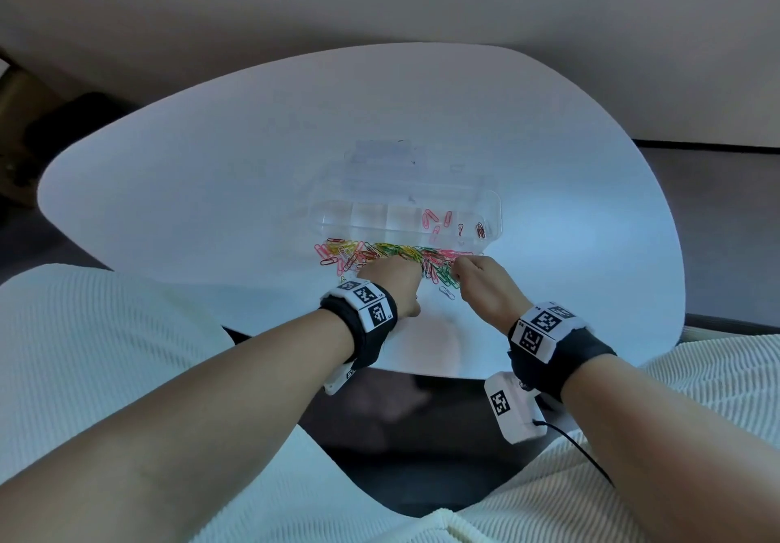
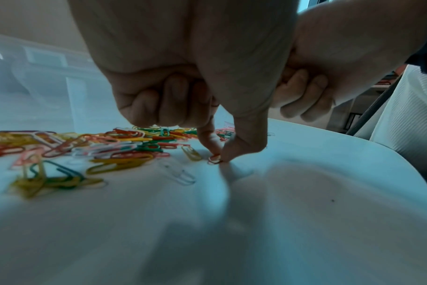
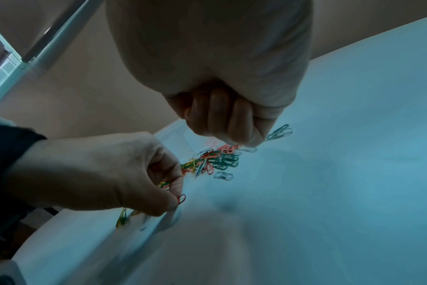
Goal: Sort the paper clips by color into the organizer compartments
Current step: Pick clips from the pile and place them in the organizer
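A heap of mixed paper clips [image 1: 392, 255] lies on the white table just in front of the clear organizer [image 1: 496, 213]. Pink clips [image 1: 434, 221] sit in one right-hand compartment and dark red clips [image 1: 480, 230] in the end one. My left hand [image 2: 218, 156] pinches a red paper clip [image 2: 214, 159] between thumb and forefinger, right at the table surface on the near side of the heap. The same clip [image 3: 182, 198] shows in the right wrist view. My right hand [image 3: 232, 133] hovers over the heap's right part with curled fingers; no clip shows in them.
The organizer's clear lid [image 1: 388, 162] lies open behind it. Its left compartments look empty. A single clear clip [image 2: 178, 172] lies apart near the left hand. The table's near edge [image 1: 422, 371] is close behind both wrists, with a cream ribbed garment [image 1: 105, 331] on either side.
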A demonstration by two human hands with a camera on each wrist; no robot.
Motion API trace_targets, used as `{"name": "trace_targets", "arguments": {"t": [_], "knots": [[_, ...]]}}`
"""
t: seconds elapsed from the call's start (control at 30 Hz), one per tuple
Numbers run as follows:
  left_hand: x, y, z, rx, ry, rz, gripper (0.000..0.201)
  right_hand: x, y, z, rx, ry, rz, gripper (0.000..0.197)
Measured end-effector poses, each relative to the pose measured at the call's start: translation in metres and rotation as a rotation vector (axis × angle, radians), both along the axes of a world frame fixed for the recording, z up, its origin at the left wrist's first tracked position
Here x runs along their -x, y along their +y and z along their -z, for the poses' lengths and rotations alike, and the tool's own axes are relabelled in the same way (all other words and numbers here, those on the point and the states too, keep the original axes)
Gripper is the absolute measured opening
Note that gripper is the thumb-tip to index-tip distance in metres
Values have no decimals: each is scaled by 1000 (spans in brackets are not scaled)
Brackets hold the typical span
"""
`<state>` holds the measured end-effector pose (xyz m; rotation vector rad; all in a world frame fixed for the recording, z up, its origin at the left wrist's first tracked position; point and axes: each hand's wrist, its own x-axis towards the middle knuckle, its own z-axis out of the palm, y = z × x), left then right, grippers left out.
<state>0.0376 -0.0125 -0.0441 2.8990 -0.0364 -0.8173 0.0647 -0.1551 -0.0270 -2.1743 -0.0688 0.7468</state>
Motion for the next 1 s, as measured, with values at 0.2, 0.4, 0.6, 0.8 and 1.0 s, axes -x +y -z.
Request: {"name": "trace_targets", "arguments": {"t": [0.2,0.4,0.6,0.8,1.0], "knots": [[3,-5,-5,-13,30,82,33,-1,-1,-10,-107,207,79,29],[-3,-3,-21,298,164,-95,36,-12,-2,-40,-344,268,278,21],[-1,-8,-46,966,577,-485,27,-44,-19,-73,-586,262,547,20],[-9,-20,-59,1307,516,-602,27,-40,-22,-63,-630,329,654,23],[-34,-23,-63,1399,323,-853,25,-52,-17,-55,-590,391,715,7]]}}
